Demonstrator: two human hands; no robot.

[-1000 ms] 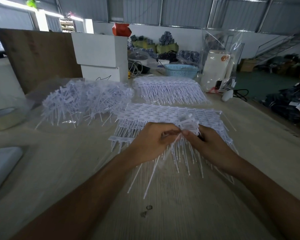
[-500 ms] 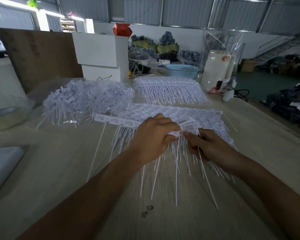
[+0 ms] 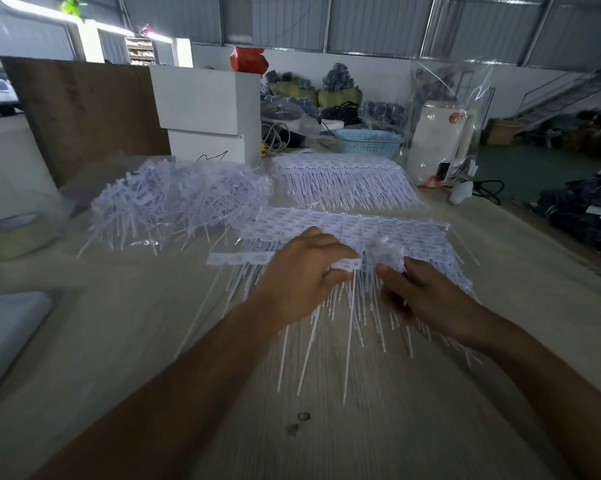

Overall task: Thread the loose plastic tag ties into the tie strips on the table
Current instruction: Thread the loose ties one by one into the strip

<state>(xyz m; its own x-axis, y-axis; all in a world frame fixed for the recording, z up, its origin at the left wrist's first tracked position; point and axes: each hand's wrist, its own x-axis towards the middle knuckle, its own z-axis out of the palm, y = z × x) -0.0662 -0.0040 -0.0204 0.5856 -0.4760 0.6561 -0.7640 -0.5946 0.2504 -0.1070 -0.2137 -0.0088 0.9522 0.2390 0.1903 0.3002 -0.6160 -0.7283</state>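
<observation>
Left hand (image 3: 302, 271) now pinches the tie strip (image 3: 243, 258) end, strip slid leftward (was bunched); right hand (image 3: 413, 289) clutches loose ties (image 3: 387, 252) beside it; threading continues.

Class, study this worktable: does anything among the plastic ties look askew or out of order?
Yes. The tie strip gripped by the left hand juts out leftward past the neat stack, one tail trailing diagonally across the table. The loose heap behind is tangled, unlike the far stack.
</observation>
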